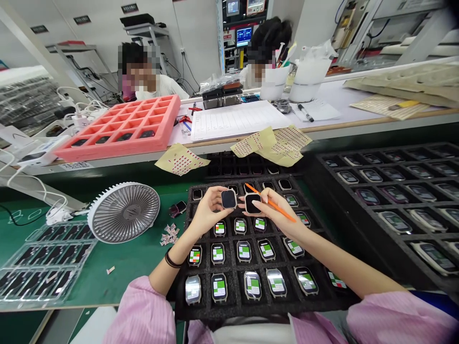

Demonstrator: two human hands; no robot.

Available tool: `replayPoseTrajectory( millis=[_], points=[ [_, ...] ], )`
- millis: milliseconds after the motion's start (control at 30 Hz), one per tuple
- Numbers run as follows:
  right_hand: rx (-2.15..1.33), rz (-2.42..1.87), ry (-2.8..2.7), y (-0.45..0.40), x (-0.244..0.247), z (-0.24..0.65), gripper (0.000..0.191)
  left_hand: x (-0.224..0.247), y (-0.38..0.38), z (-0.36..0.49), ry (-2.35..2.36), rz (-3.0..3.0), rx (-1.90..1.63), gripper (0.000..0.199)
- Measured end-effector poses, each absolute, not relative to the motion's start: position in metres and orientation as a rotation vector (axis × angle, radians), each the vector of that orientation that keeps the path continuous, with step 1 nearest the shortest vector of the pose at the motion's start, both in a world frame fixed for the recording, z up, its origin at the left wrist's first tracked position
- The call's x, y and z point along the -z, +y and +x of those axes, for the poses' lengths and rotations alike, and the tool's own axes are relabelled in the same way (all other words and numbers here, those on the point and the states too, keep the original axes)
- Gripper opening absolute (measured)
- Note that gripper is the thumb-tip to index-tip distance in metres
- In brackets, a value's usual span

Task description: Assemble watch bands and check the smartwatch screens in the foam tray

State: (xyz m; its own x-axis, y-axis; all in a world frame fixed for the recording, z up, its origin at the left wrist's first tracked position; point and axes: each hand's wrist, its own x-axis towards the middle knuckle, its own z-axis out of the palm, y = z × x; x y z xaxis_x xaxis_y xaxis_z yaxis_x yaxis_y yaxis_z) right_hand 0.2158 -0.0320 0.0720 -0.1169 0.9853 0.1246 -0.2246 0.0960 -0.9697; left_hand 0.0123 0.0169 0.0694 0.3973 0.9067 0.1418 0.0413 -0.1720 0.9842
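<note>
My left hand (211, 209) pinches a square black-faced smartwatch body (228, 199) by its edges. My right hand (275, 212) holds a second dark-screened smartwatch body (253, 203) between its fingers, along with a thin orange stylus (270, 203). The two watches sit close together, apart by a small gap. Both hands hover over a black foam tray (268, 309) whose compartments hold several smartwatch bodies, many with green-and-white screens. A black band (172, 260) circles my left wrist, and pink sleeves cover both forearms near the bottom.
A second black tray of watches (387, 191) fills the right. A desk fan (124, 212) stands on the green mat at left, beside clear plastic trays (46, 260). Sticker sheets (276, 147), a paper form, a red foam tray (118, 129) and two seated co-workers lie beyond.
</note>
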Motion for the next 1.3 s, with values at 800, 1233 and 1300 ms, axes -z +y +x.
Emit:
replayPoseTrajectory(
  millis=[800, 1233, 1300],
  points=[
    [-0.917, -1.15, -1.806, 0.039, -0.016, 0.141, 0.047, -0.014, 0.034, -0.064, 1.517, 2.061, -0.798, 0.021],
    [-0.337, -2.285, -1.76, 0.008, -0.014, 0.33, 0.013, -0.054, -0.002, -0.078, 1.384, 2.418, 0.085, 0.037],
    [-0.385, -2.258, -1.749, 0.009, -0.008, 0.333, 0.016, -0.055, 0.0, -0.072, 1.406, 2.449, 0.2, 0.038]
  ],
)
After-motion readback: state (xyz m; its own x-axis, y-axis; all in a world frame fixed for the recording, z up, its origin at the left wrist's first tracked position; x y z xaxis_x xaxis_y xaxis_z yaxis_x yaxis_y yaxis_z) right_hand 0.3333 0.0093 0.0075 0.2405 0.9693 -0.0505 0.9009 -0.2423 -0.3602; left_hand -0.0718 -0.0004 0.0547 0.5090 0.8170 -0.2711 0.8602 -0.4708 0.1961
